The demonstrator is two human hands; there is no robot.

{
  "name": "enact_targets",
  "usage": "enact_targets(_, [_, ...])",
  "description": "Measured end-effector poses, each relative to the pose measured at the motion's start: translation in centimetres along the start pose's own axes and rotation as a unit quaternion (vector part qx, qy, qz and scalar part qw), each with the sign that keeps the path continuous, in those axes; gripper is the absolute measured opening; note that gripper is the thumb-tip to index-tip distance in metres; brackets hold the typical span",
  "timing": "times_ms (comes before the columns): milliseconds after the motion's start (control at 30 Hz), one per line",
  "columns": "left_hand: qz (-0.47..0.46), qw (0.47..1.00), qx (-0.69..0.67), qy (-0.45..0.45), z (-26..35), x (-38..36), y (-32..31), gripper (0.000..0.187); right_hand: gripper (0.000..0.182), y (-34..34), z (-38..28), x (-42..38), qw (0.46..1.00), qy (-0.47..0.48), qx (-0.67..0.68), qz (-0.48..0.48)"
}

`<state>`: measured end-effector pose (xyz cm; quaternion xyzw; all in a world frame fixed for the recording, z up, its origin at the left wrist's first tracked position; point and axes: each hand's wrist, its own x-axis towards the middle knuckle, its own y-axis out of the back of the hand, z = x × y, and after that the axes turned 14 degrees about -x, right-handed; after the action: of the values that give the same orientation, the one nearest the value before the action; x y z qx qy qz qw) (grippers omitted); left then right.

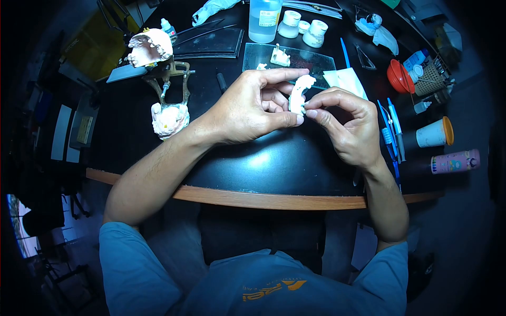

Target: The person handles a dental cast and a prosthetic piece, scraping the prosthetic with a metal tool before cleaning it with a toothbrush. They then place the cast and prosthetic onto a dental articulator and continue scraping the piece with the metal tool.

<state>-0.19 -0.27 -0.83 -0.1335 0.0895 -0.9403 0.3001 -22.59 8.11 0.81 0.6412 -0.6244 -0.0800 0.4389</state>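
open: tabletop (263, 166) between hands (240, 108) and wooden edge (263, 200) | blocked left: articulator (186, 87) | ahead: glass slab (319, 60), bottle (263, 29) | right: blue-handled tools (388, 136)

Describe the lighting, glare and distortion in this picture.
Head view: corners sink into darkness; head view: glare whitens a patch of the table below the left hand; head view: the white model looks nearly washed out; head view: the wooden edge bows, perhaps partly lens distortion.

Two hands (245, 105) (345, 124), at least four tooth models (297, 95) (280, 55) (154, 43) (169, 118), at least three white jars (289, 24) (304, 27) (315, 34), one large clear bottle (263, 23), one hinged frame (185, 87), one glass plate (253, 55), one orange-rimmed cup (432, 134)
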Motion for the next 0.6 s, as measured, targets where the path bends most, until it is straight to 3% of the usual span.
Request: enact_targets(600, [0.006,1.000,0.006,0.005,0.19,0.01,-0.08,0.075,0.011,-0.33,0.07,0.20,0.999,0.036,-0.028,0.023])
